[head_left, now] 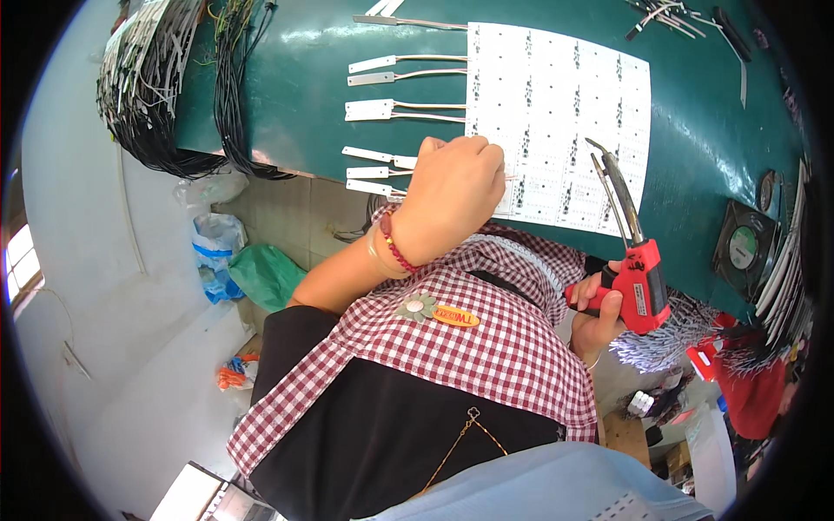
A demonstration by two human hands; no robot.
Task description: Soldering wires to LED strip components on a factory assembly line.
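My left hand (460, 187) is curled closed over the lower left edge of a white sheet of printed circuit boards (560, 113). Its fingertips are hidden, so what they pinch cannot be made out; a thin wire end shows just beside it. My right hand (599, 313) grips a red and black soldering gun (638, 291), whose tip points up over the sheet's right part. Whether the tip touches the sheet is unclear. Thin white strips (369, 109) with wires lie in a row along the sheet's left edge, some wires running under my left hand.
The green table (304, 87) carries bundles of black-and-white cables (156, 87) at the far left. A dark spool (745, 247) and more cables (786, 252) lie at the right. Loose strips (669, 17) rest at the back right. Plastic bags (269, 273) are below the table's left side.
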